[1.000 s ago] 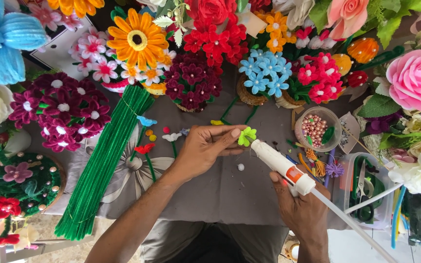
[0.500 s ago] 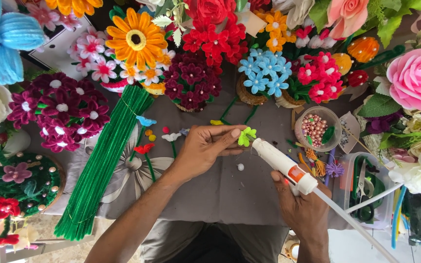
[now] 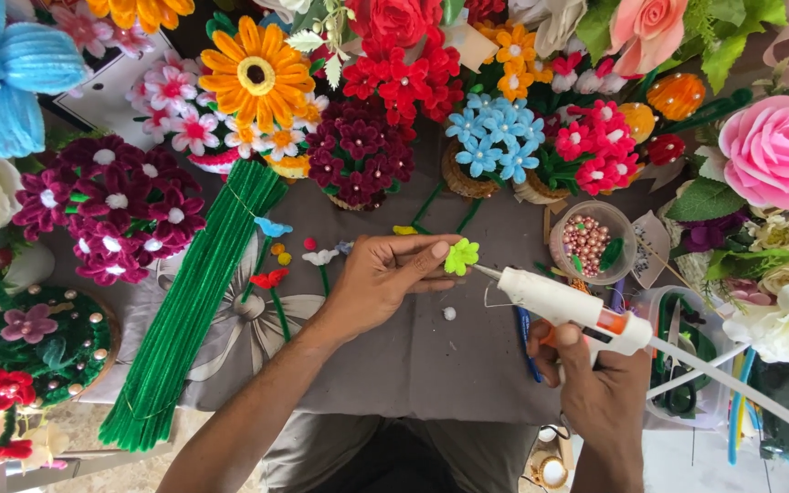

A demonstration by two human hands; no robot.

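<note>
- The left hand pinches a small lime-green flower between thumb and fingertips, closed on it just above the grey cloth that covers the desk.
- The right hand is wrapped tight round the grip of a white glue gun, forefinger curled at the orange trigger; its nozzle points left at the green flower, the tip just beside the petals — whether it touches them cannot be told.
- Against the earlier frames little differs: the gun has tilted slightly, lying flatter, and its tip sits nearer the green flower, while the left hand has kept its place and its pinch.
- Just below the green flower a small white bead lies on the cloth, in the same spot as before.
- Left of the green flower, past the left hand, lie loose little blossoms, a red one among them, and further left a long bundle of green pipe cleaners running slantwise.
- Right of the green flower stands a clear bowl of pink beads.
- Above the green flower, well apart, stand pots of finished blooms — a cluster of blue flowers, dark maroon ones, and a big orange daisy.
</note>
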